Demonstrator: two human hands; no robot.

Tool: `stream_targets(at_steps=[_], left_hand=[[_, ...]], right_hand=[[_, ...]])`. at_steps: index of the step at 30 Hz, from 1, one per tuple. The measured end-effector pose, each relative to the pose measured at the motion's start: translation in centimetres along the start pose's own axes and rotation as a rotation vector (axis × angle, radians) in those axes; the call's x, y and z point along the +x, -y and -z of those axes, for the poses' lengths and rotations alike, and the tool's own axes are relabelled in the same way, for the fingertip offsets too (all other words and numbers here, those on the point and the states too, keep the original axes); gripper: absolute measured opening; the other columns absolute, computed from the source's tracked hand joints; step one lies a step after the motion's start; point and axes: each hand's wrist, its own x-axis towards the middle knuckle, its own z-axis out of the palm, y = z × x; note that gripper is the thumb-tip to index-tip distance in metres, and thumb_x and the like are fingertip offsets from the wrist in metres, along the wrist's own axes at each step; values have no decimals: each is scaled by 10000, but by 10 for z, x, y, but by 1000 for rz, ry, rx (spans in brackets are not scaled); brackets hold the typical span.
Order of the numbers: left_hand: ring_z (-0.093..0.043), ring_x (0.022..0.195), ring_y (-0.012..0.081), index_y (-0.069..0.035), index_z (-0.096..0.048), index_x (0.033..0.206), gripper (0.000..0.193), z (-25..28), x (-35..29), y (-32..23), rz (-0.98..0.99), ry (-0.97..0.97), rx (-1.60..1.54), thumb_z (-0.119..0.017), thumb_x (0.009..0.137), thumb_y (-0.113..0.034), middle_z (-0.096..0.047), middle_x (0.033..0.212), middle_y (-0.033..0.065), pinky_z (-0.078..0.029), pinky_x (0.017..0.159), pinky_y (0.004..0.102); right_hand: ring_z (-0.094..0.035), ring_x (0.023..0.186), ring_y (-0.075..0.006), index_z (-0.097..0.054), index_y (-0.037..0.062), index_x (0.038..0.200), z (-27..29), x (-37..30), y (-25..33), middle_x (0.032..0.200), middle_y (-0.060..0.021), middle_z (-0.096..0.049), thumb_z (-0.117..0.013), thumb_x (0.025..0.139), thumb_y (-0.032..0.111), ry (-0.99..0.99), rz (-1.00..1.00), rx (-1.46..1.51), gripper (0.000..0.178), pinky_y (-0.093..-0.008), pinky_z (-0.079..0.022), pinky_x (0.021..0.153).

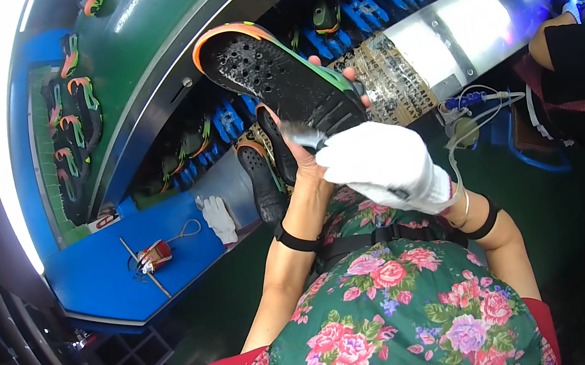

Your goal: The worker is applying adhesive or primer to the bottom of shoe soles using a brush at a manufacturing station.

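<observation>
My bare left hand (307,163) is wrapped round a shoe (266,71), its fingertips showing along the far right side. The shoe's black underside faces me, dotted with holes near the toe and ribbed toward the heel, with an orange and green edge. Wet-looking streaks shine on that surface. In a white glove, my right hand (383,167) is closed on a brush (304,136), whose pale bristles are at the shoe's lower left edge. The brush's handle is mostly hidden by the glove.
Two similar shoe pieces (258,176) are just left of my hands. A conveyor with blue racks (364,12) carrying shoes runs across behind. On the blue table (108,283) lie a red pot (155,256) with a stick and a white glove (219,219). Another person (576,73) is at right.
</observation>
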Motion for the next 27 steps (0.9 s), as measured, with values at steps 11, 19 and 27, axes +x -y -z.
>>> stream_targets(at_steps=[11,19,27], left_hand=[[-583,1211,400,-149,-451,1488,939,13,0,-6,-85,-104,76,-500,855,-842,-575,1347,254,-543,933,601],[-591,1222,433,-47,-373,1528,1093,2,1,-12,9,-127,73,-475,831,-882,-546,1391,264,-553,950,600],[-583,1159,450,-22,-358,1540,1087,15,-1,-27,128,-164,202,-508,839,-839,-449,1493,226,-556,940,539]], right_hand=[[-745,964,-268,-793,101,932,11,-15,-6,1017,-98,-775,-801,780,28,-22,-164,290,168,-374,-590,842],[-749,919,-266,-802,103,967,14,-18,-6,1008,-93,-777,-806,788,41,59,-163,281,189,-367,-592,823],[-745,927,-289,-780,90,1017,16,-20,-6,1040,-92,-774,-802,777,33,137,-56,117,247,-370,-591,817]])
